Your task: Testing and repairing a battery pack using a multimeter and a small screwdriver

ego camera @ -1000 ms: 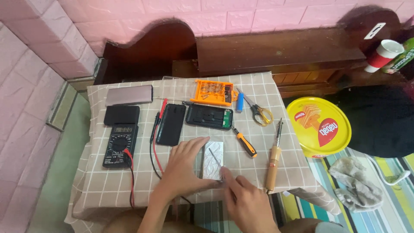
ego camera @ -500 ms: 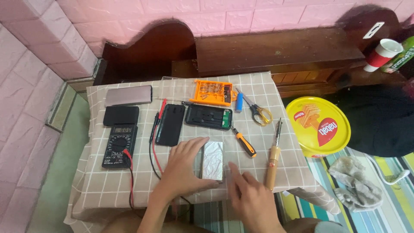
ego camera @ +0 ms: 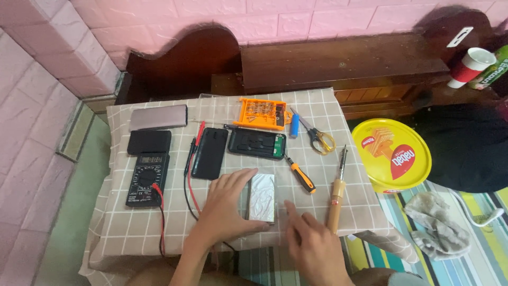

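Against pink brick wall (ego camera: 211, 21), checked tablecloth (ego camera: 174, 238); left hand (ego camera: 227, 206) on silver block (ego camera: 263, 197).

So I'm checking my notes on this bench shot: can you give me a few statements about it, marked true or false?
1. The left hand touches the silver pack. True.
2. The right hand holds the soldering iron. False: the iron lies on the cloth beside that hand.
3. The scissors lie right of the orange bit case. True.
4. The multimeter sits at the table's right edge. False: it is on the left side.
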